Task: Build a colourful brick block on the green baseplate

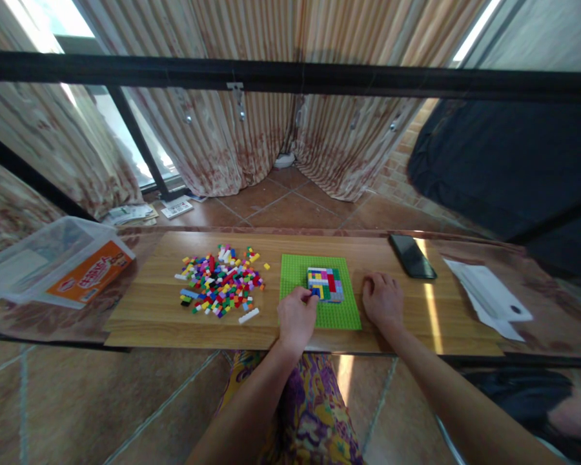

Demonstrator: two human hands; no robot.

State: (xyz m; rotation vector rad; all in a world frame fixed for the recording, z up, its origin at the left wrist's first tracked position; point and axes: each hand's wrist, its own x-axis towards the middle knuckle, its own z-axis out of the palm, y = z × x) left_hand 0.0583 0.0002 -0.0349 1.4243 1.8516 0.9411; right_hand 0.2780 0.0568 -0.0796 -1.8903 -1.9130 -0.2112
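On a green studded baseplate (295, 271) stands a low block built from toy bricks (330, 282) in red, white, yellow, green and blue. My left hand (296, 318) pinches a small blue brick (315, 292) at the front left corner of that block. Whether the blue brick is pressed down cannot be made out. Just right of the baseplate, my right hand (382, 299) rests on the wooden board with its fingers curled in. Its fingertips are partly hidden, and anything inside them does not show.
A spread pile of loose bricks (223, 281) lies left of the baseplate on the wooden board (145, 284). A black phone (413, 256) and a white sheet (489, 300) lie to the right. At far left stands a clear plastic bin (72, 258). A dark bar (290, 77) crosses beyond the board.
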